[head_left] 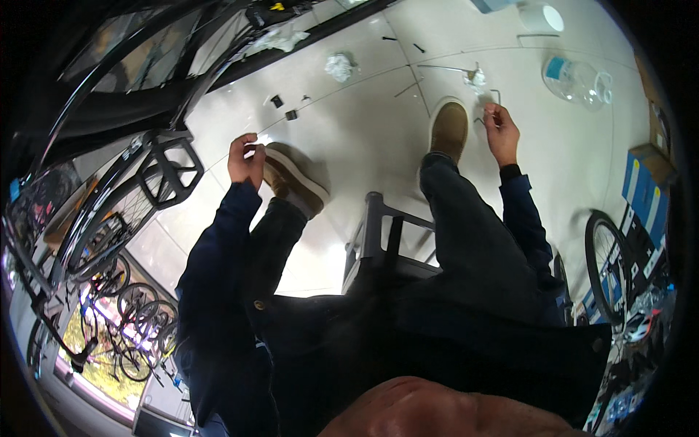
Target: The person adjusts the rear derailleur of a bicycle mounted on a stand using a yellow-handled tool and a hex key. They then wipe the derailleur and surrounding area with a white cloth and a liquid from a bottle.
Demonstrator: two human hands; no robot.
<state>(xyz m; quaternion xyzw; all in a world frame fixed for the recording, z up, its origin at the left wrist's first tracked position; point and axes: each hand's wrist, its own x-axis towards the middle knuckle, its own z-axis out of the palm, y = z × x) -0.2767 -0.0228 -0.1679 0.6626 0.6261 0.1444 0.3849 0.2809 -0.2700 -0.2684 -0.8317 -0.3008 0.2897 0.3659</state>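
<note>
My left hand (246,162) is above my left shoe (291,178), its fingers loosely bent with a gap to the thumb; I see nothing in it. To its left is the black platform pedal (170,173) of a bicycle. My right hand (502,137) is low beside my right shoe (448,130), fingertips pinched. A thin L-shaped hex key (496,93) sticks out past those fingertips, its other part hidden by them. Another short dark bent piece shows beside the fingers. Just beyond lies a crumpled white scrap (475,77) with a long thin rod (443,68).
On the tiled floor are crumpled paper (339,67), small black parts (277,101), dark bolts (419,48), another bent rod (539,36) and a clear plastic bottle (575,80). A grey stool (373,218) stands between my legs. A bicycle wheel (606,266) and boxes are at right.
</note>
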